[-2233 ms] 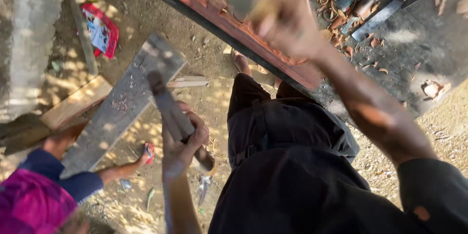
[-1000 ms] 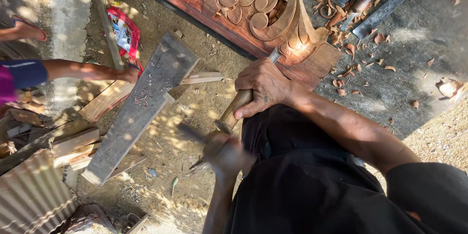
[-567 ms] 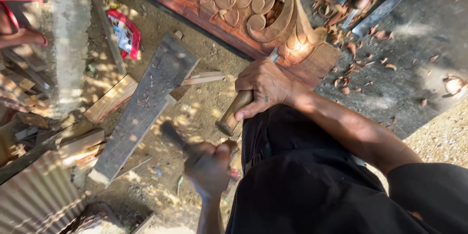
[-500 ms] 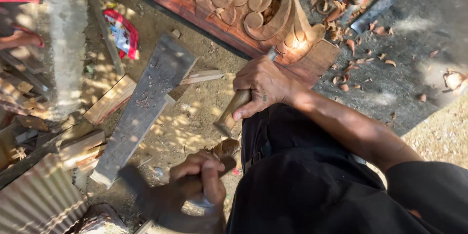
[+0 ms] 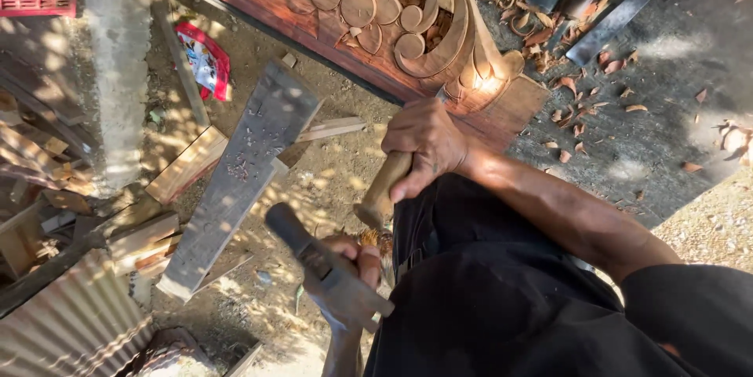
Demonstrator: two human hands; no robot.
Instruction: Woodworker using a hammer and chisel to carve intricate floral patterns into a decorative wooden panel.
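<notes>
Our right hand (image 5: 427, 145) gripped the chisel (image 5: 382, 189) by its wooden handle, its blade hidden behind the fist against the carved wooden panel (image 5: 376, 8). Just below it, our left hand (image 5: 349, 255) clutched a mallet (image 5: 329, 271), with those fingers partly covered by the mallet's head.

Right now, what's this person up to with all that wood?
A person is carving a reddish wooden panel cut with round, curling shapes. The right hand grips a chisel by its wooden handle, its blade angled at the panel's lower edge. The left hand holds a mallet raised just behind the handle's end. Wood shavings lie on the dark surface beside the panel, and loose planks lie on the dirt ground.
</notes>
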